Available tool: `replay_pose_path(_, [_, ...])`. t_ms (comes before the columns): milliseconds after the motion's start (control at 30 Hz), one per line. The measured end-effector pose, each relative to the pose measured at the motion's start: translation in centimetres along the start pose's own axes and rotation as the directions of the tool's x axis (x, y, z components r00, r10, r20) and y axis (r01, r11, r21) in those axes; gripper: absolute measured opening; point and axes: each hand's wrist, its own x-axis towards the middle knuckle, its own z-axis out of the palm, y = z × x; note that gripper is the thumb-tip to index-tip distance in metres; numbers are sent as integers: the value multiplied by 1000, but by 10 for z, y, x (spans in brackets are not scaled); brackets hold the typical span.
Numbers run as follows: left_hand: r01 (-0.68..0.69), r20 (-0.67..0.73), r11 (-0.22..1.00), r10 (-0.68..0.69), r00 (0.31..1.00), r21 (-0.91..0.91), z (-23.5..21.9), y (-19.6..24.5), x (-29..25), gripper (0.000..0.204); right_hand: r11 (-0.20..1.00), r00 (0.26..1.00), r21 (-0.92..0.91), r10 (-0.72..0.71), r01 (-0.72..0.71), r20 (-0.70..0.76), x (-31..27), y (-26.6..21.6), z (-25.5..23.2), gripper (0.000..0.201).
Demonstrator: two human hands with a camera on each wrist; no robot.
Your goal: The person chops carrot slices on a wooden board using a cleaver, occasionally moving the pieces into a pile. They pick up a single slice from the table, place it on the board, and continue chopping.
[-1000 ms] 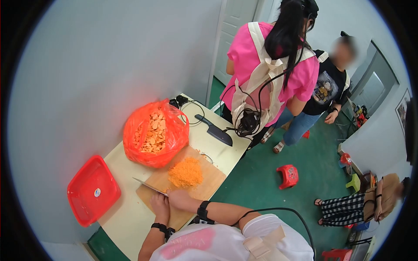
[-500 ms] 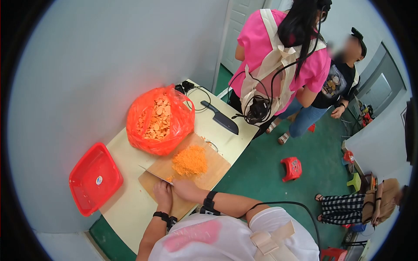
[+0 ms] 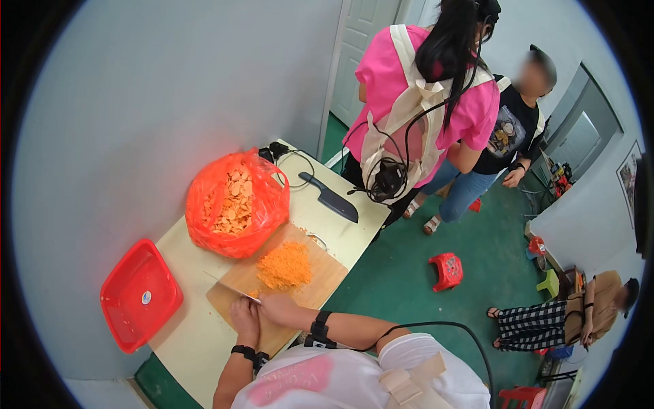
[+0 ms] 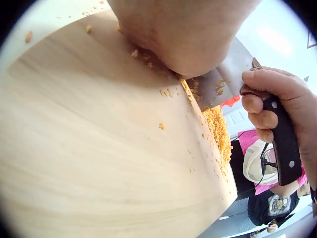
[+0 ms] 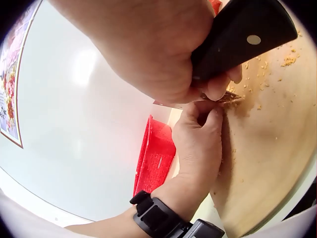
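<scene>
My right hand [image 3: 278, 309] grips the black handle [image 4: 286, 144] of a kitchen knife, its metal blade [image 4: 237, 64] low over the wooden cutting board [image 3: 323, 285]. Right beside the blade, my left hand [image 3: 244, 317] rests on the board with fingers bent. A thin orange carrot slice [image 4: 186, 90] shows at its fingertips, mostly hidden under them. In the right wrist view the left thumb and forefinger [image 5: 214, 121] curl in close to the blade. A heap of finely chopped carrot [image 3: 284, 266] lies farther up the board, and small crumbs dot the wood.
Beyond the board stands a red plastic bag [image 3: 204, 228] full of carrot slices. An empty red basin [image 3: 139, 300] sits at the table's left. A dark cleaver [image 3: 334, 202] and cables lie at the far end. People stand beyond the table; a red stool [image 3: 447, 271] is on the floor.
The head view swings and shifts back. Both hands stay together at the board's near side, and the knife blade shifts slightly beside the left fingers. The chopped heap looks about the same.
</scene>
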Motion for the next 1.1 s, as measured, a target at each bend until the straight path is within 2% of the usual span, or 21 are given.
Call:
replay_pose_path(100, [-11,-23,999,10,1000,-32,3,-2,-1,15,999,999,-34,17,-16,27,-10,-6,-11,22])
replay_pose_path(233, [-6,-7,1000,6,1000,4,3,-3,-1,15,999,999,-39,28,-26,46,-8,-1,-3,22])
replay_pose_path(333, [-30,-32,1000,29,999,-8,4,-4,-2,14,999,999,4,-37,37,21,-2,-1,3,22])
replay_pose_path(433, [-50,-45,999,51,998,22,1,-6,0,14,999,996,-25,-22,24,82,7,-7,4,22])
replay_pose_path(500, [-39,5,999,39,999,-16,0,-6,-1,13,1000,999,3,-15,15,42,9,-3,8,22])
replay_pose_path(633, [-47,-42,999,47,998,7,2,-5,1,13,998,998,-37,-51,52,21,7,2,4,22])
replay_pose_path(733, [5,4,1000,-5,1000,4,3,-4,-4,13,998,998,-69,12,-8,58,-7,1,1,23])
replay_pose_path(900, [-49,-67,999,49,997,5,8,-7,-2,13,995,995,-89,45,-37,85,-5,4,3,22])
replay_pose_path(1000, [1,5,1000,-1,1000,-5,5,-5,0,12,997,998,-63,-30,33,56,5,6,9,20])
replay_pose_path(1100, [-27,1,999,27,1000,-18,8,-12,1,10,999,997,-42,-22,25,76,15,-6,1,19])
